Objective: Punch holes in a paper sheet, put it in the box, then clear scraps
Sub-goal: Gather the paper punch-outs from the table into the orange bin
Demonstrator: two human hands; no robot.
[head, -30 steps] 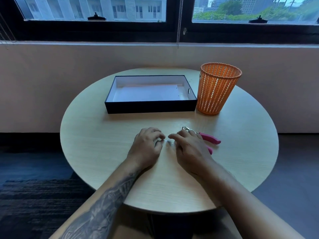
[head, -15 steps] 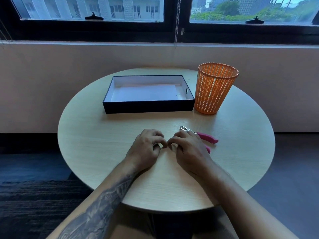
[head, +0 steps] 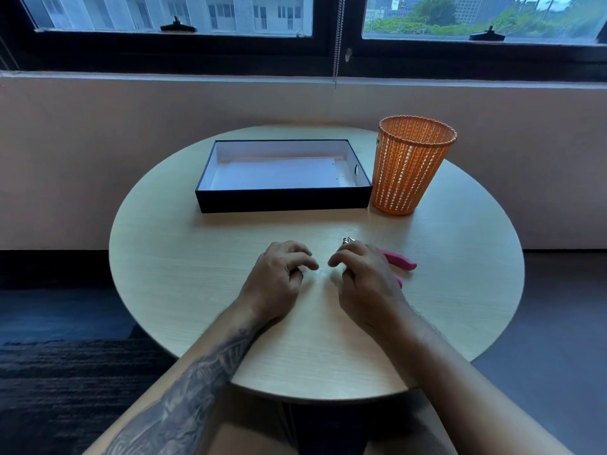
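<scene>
The sheet (head: 279, 174) lies in the box (head: 282, 201). The left hand (head: 279, 274) and right hand (head: 364, 274) curl over tiny scraps (head: 323, 273) on the counter (head: 197, 274); whether either pinches one is unclear. Light scraps may slip or scatter before reaching the bin (head: 410, 165)

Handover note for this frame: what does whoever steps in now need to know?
Left hand and right hand: fingers curled, tips at the table, either side of small white scraps; whether either pinches any is unclear.
Punched sheet lies in the box. Punch lies just behind the right hand, partly hidden.
Done: punching, boxing.
Left: clear the scraps, probably into the orange basket.
</scene>
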